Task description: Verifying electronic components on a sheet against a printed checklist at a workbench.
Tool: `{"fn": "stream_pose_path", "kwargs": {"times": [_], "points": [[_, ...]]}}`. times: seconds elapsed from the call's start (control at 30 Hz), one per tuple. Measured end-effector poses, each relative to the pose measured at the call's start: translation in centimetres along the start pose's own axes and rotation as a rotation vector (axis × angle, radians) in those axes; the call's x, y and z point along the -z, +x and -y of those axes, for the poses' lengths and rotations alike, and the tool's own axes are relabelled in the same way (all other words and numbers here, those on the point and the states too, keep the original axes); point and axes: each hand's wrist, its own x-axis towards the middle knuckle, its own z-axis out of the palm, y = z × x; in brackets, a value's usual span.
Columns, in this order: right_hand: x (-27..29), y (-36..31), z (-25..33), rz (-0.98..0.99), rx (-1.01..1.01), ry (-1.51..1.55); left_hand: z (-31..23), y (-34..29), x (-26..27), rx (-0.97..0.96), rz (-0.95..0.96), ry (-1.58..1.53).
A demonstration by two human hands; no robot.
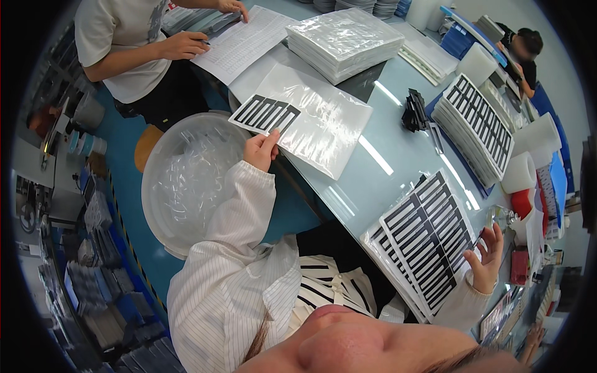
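Observation:
My left hand (262,149) is closed on the edge of a small white sheet with black rectangular frames (267,113). That sheet lies partly over a larger glossy clear-wrapped sheet (333,127) at the table's edge. On the right, my right hand (486,261) is raised with its fingers curved and apart. A small dark bit shows by its fingertips, too small to make out. Beside that hand lies a stack of sheets printed with rows of black strips (429,239), the top ones set askew.
A large translucent bin (186,180) holding clear plastic scraps stands left of the table. Farther back are a wrapped stack (345,40), loose black frames (415,110) and another stack of black-framed sheets (476,127). A co-worker's hand (185,45) holds a pen over a paper (245,46).

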Motion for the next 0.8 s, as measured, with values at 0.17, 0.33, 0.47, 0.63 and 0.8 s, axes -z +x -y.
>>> {"fn": "stream_pose_path", "kwargs": {"times": [0.17, 0.33, 0.47, 0.63, 0.8], "points": [[-0.06, 0.06, -0.03, 0.015, 0.0, 0.015, 0.25, 0.16, 0.14, -0.006, 0.007, -0.003], [-0.15, -0.02, 0.05, 0.009, -0.007, 0.012, 0.19, 0.11, 0.09, -0.002, -0.009, 0.016], [-0.23, -0.02, 0.36, -0.003, -0.016, -0.005, 0.42, 0.34, 0.24, -0.018, 0.028, -0.003], [-0.17, 0.01, 0.38, -0.006, -0.008, -0.028, 0.33, 0.31, 0.25, -0.005, 0.001, 0.021], [-0.27, -0.06, 0.53, -0.02, -0.005, -0.034, 0.0, 0.1, 0.15, -0.008, 0.001, 0.001]]}}
